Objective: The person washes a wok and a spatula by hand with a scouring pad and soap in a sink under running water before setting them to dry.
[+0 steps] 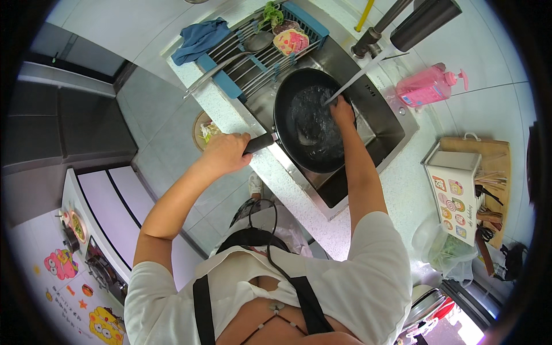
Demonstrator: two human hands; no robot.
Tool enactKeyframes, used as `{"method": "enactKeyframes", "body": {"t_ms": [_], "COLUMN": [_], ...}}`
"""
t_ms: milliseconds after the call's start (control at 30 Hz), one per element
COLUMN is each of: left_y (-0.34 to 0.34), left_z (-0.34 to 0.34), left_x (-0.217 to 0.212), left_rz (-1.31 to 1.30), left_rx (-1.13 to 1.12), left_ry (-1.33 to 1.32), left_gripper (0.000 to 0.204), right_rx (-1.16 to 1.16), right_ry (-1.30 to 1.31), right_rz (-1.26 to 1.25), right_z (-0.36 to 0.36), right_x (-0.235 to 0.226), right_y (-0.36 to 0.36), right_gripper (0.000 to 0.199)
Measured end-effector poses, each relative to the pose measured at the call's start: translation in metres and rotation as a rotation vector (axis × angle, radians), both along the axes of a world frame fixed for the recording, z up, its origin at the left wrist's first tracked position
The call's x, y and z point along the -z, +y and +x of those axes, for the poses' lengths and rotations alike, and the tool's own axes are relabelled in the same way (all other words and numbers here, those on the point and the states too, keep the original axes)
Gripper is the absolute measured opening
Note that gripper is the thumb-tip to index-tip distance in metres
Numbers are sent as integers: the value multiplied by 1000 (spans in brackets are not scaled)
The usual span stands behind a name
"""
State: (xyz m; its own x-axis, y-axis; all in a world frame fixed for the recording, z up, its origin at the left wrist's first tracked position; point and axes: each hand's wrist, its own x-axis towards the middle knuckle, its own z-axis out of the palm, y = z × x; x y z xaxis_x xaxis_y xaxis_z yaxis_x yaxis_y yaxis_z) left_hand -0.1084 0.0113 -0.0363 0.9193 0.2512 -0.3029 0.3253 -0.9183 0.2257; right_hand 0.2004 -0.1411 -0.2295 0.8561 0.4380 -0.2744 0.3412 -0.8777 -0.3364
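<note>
A black frying pan (283, 109) rests over the steel sink (375, 118), with water pooled and rippling inside. My left hand (227, 153) is closed around its dark handle (260, 143), above the counter's front edge. Inside the pan's right side, my right hand (343, 112) reaches into the stream (359, 73) that runs from the dark faucet (424, 26). Its fingertips are hidden by the water and the back of the hand, so whether they hold anything does not show.
A drying rack (253, 75) spans the sink's left end, carrying a ladle (258, 42), leafy greens (270, 14) and a blue cloth (200, 41). To the right stand a pink pump bottle (424, 87), a utensil holder (454, 195) and a plastic bag of greens (445, 248).
</note>
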Motion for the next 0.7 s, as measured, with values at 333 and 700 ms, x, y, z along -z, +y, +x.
{"method": "enactKeyframes", "body": {"t_ms": [333,700], "left_y": [0,-1], "left_z": [4,5], "left_x": [0,11], "left_rz": [46,198], "left_rx": [-139,-189], "left_ry": [-244,-439], "left_gripper": [25,15], "right_rx": [111,-275], "right_ry": [570,699], "right_rz": [817,842], "right_z": [15,-46], "right_x": [9,-47], "right_y": [-14,106], "right_gripper": [39,25]}}
